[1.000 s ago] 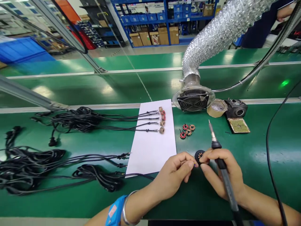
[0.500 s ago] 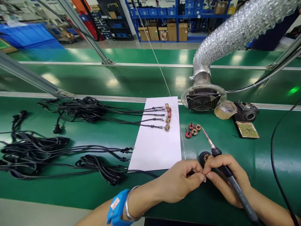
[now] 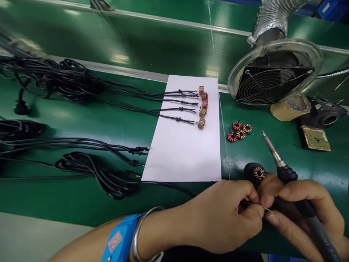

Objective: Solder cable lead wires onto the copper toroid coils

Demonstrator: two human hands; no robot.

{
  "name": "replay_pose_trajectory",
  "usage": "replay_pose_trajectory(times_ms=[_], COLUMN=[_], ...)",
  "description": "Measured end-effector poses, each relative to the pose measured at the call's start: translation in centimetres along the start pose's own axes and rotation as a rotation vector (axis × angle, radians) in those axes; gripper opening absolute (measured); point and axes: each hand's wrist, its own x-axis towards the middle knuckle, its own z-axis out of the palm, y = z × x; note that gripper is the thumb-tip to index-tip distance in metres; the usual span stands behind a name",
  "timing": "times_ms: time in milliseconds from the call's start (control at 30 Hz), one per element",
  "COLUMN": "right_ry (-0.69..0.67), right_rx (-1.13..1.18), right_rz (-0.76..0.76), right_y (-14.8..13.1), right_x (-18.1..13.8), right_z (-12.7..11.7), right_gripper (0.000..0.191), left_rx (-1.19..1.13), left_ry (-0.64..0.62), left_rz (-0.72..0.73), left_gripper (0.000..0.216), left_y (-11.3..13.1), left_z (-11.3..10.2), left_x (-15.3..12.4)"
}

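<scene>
Black iron (image 3: 286, 172) grasped in my right hand (image 3: 321, 198), wire (image 3: 268, 209) pinched in my left hand (image 3: 225, 214); careless tilting could cause burns.

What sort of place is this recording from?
Likely an electronics workshop or assembly line: a soldering iron in the right hand, a fan on a foil duct, and wound coils beside knotted cables.

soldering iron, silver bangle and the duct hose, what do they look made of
Soldering iron: metal shaft, greyish with a dull shine; its ribbed black collar and dark handle look like matte plastic or rubber.
Bangle: polished silver-coloured metal, given its bright highlights; which metal is unclear.
Duct hose: crinkled, shiny silver skin, probably aluminium foil.
</scene>
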Motion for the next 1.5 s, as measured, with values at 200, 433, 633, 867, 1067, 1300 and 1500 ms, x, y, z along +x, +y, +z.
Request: replay_pose_trajectory(times_ms=[200,433,633,867,1067,1300,1500], right_ry=[-0.004,-0.004,-0.024,0.032,-0.062,-0.095,-0.053], right_rx=[-0.032,-0.224,-0.328,-0.382,-0.387,-0.386,-0.5], right_rz=[-0.013,-0.156,-0.201,-0.208,-0.095,-0.134,-0.217], right_y=[-0.1,-0.7,-0.9,-1.0,-0.8,-0.4,-0.4], right_x=[0.3,0.0,0.0,-0.1,0.4,0.2,0.4], right_z=[0.0,0.2,0.2,0.0,-1.3,-2.1,-2.2], right_gripper=[0.051,0.049,0.044,0.041,0.035,0.042,0.042], left_rx=[0.083,0.275,0.344,0.366,0.274,0.03,0.074], left_ry=[0.023,0.04,0.054,0.086,0.147,0.048,0.08], left_rz=[0.029,0.094,0.136,0.137,0.13,0.021,0.019], left_gripper=[0.01,0.007,0.006,0.01,0.016,0.02,0.016], left_y=[0.0,-0.1,-0.2,-0.2,0.1,-0.2,0.0], left_z=[0.2,1.2,1.5,1.7,1.2,0.9,1.0], left_x=[-0.1,0.0,0.3,0.5,0.1,0.2,0.3])
